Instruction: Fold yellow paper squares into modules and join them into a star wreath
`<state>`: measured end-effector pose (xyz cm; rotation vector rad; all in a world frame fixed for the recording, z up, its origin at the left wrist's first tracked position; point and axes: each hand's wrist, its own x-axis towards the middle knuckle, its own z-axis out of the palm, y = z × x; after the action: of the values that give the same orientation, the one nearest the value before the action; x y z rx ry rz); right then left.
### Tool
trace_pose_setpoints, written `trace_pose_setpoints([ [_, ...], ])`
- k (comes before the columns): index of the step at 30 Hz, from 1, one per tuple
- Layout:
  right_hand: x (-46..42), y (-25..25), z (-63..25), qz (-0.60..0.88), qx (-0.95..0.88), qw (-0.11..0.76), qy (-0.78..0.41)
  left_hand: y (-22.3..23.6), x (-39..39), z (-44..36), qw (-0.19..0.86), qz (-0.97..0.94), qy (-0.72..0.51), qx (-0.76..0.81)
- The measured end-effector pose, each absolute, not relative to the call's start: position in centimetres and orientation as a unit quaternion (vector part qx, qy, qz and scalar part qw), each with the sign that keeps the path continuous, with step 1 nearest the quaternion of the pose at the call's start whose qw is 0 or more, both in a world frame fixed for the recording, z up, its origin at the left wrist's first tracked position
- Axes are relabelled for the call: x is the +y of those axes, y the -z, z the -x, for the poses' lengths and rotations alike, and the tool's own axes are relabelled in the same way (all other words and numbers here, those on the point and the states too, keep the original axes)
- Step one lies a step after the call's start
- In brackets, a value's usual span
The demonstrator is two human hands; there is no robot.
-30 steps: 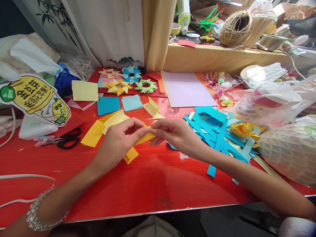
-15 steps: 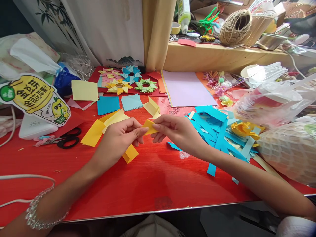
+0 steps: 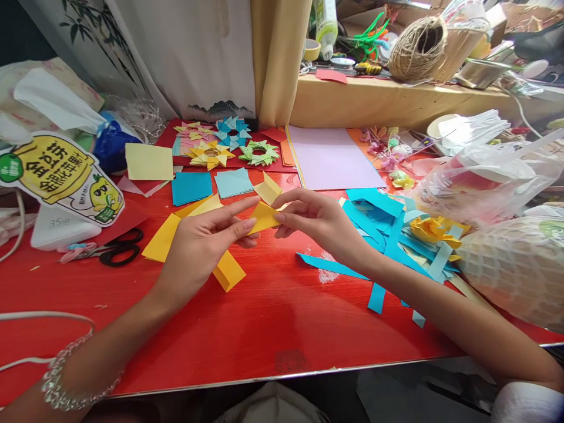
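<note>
Between my two hands is a small piece of folded yellow paper (image 3: 264, 217), held just above the red table (image 3: 247, 341). My left hand (image 3: 209, 238) pinches its left end, thumb on top and index finger stretched along the upper edge. Its right corner sits between the thumb and fingers of my right hand (image 3: 311, 220). Under and beside my left hand lie yellow paper sheets (image 3: 163, 238) and a creased yellow strip (image 3: 230, 271). A pale yellow folded piece (image 3: 268, 188) rests just beyond my fingers.
Blue paper strips (image 3: 392, 235) are heaped by my right forearm. Black-handled scissors (image 3: 118, 252) lie at left. Farther back are blue squares (image 3: 191, 188), folded paper rings (image 3: 233, 134) and a lilac sheet (image 3: 332, 155). A net-wrapped bundle (image 3: 515, 270) stands at right.
My hands have shifted slightly up, and more of the yellow paper shows. My left index finger has straightened along its upper edge; my right fingers have lifted a little.
</note>
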<state>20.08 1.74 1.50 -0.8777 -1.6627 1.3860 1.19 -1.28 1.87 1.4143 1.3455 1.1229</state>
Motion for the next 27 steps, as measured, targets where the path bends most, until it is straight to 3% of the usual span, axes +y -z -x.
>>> trace_pose_setpoints([
  [27, 1.73, -1.27, -19.71, 0.344, -0.565, 0.396, -0.637, -1.97, -1.52, -0.84, 0.402, -0.613, -0.430, 0.526],
])
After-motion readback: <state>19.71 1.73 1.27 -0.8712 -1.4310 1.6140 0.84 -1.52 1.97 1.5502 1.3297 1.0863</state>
